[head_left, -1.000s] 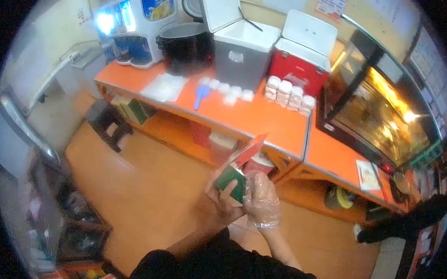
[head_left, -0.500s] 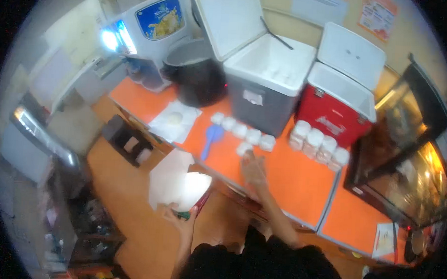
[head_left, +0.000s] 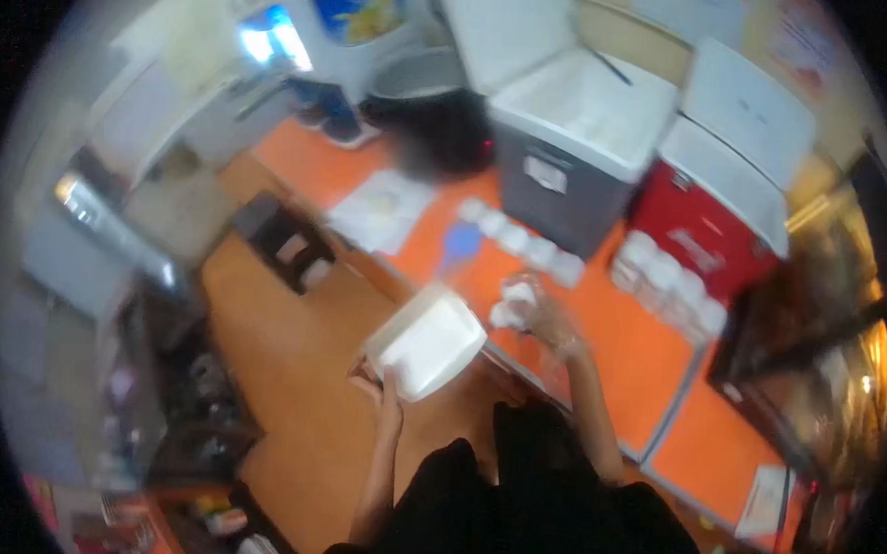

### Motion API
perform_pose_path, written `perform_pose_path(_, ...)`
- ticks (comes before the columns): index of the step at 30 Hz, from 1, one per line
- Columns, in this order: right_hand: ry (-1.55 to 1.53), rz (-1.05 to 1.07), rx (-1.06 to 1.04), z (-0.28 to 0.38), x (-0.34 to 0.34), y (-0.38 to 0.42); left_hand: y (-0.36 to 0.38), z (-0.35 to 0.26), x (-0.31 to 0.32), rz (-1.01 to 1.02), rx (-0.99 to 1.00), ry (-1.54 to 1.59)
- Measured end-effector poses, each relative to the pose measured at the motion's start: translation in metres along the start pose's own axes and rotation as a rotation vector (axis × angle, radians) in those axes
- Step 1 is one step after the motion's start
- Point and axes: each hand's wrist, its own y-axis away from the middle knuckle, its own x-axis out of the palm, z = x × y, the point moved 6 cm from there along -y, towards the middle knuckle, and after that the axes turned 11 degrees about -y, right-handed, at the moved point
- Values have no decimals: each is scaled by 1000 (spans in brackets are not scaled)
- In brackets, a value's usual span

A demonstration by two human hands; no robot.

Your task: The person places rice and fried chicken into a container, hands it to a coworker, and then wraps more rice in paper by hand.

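My left hand (head_left: pixel 383 381) grips a pale, open box (head_left: pixel 465 352) by its near left side, just off the front edge of the orange table. The inside of the box faces up. My right hand (head_left: pixel 555 329) is closed around a small white container (head_left: pixel 518 292) over the table. Another white container (head_left: pixel 506 316) is beside it, close under the fingers; motion blur hides whether they touch. Behind my right hand runs a row of small white containers (head_left: pixel 541 253). A blue paddle-shaped tool (head_left: pixel 461 241) lies left of the row.
A grey cooler (head_left: pixel 556 183) and a red cooler (head_left: pixel 698 224), lids raised, stand behind. White-lidded jars (head_left: pixel 661 277) line up before the red one. A dark pot (head_left: pixel 425 128) and white paper (head_left: pixel 382 212) are at left. A lit glass cabinet (head_left: pixel 806 372) bounds the right.
The view has shifted, so the table appears further right. My left hand has raised and turned the box toward the table. My right hand has closed on a white container.
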Motion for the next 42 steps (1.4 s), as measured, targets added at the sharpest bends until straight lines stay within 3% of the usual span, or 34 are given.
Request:
perform_pose_path(2,-24,143,-134,53,30,74,10,-19,9,161,78,-194)
perform_pose_path(3,232,183,-231,43,38,82,17,-45,15,327,-62,-21)
perform_pose_path(4,583,97,-166,55,44,109,35,-56,35,462,-128,169)
perform_pose_path(5,879,-46,-506,-24,53,94,54,-67,56,589,-219,346)
perform_pose_path(7,1126,-436,-151,-40,54,125,112,-90,101,864,-322,779)
perform_pose_path(9,1264,-975,327,-55,31,176,189,-140,106,1284,-520,1172)
perform_pose_path(10,1265,-997,394,-47,15,204,211,-139,111,1348,-590,1124)
perform_pose_path(12,1012,-428,77,1,-20,266,258,-131,144,1439,-716,1042)
perform_pose_path(14,1449,-545,-132,33,-69,309,304,-160,159,1817,-747,1589)
perform_pose_path(15,1663,-593,-243,48,-87,324,317,-135,182,1583,-678,1315)
perform_pose_path(16,1611,-820,-204,59,-137,335,331,-107,200,1389,-626,984)
perform_pose_path(18,1489,-1199,-385,119,-205,385,360,-134,188,1401,-715,887)
perform_pose_path(19,1407,-1349,-603,163,-216,418,374,-148,185,1404,-758,840)
perform_pose_path(23,1396,-1216,-749,165,-318,412,422,-149,214,1338,-843,895)
perform_pose_path(26,1347,-1103,-827,159,-346,402,442,-171,214,1261,-785,891)
perform_pose_path(29,1541,-1020,-887,168,-345,413,452,-174,222,1151,-869,915)
perform_pose_path(32,1592,-1045,-842,166,-361,427,452,-201,211,1187,-852,870)
perform_pose_path(35,1576,-1033,-937,159,-390,452,453,-222,217,1330,-786,922)
perform_pose_path(36,1551,-1017,-709,158,-399,462,453,-208,232,1387,-807,947)
perform_pose_path(39,1669,-1132,-549,143,-436,491,455,-215,253,1289,-755,802)
perform_pose_path(42,1786,-1288,-636,138,-457,529,467,-222,281,1431,-749,742)
